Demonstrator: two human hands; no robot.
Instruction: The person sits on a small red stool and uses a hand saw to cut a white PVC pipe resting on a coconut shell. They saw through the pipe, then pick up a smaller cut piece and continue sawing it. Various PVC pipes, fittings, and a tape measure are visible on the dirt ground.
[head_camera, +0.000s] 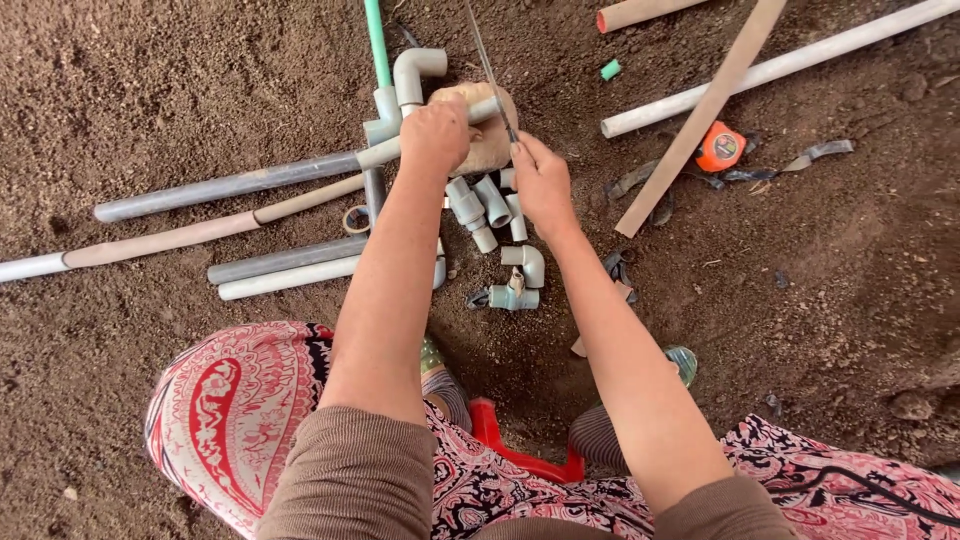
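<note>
The left hand (433, 132) has its grip closed tight around a long grey plastic pipe (230, 185), pressing it down on a tan stone block (487, 150). The right hand (540, 180) has its grip closed on the handle end of a thin metal saw blade (487, 65), which slants across the pipe right beside the left hand.

Just below the hands, a pile of small grey plastic pipe joints (485, 205) lies on the brown dirt ground (150, 80). A grey elbow joint (415, 68) and a thin green pipe (377, 40) sit just above the left hand. More long grey pipes (285, 268) lie to the left. To the right lie a flat wooden stick (700, 115), a long white pipe (780, 65) and an orange tape measure (720, 147). A red plastic stool (500, 440) shows between the person's knees.
</note>
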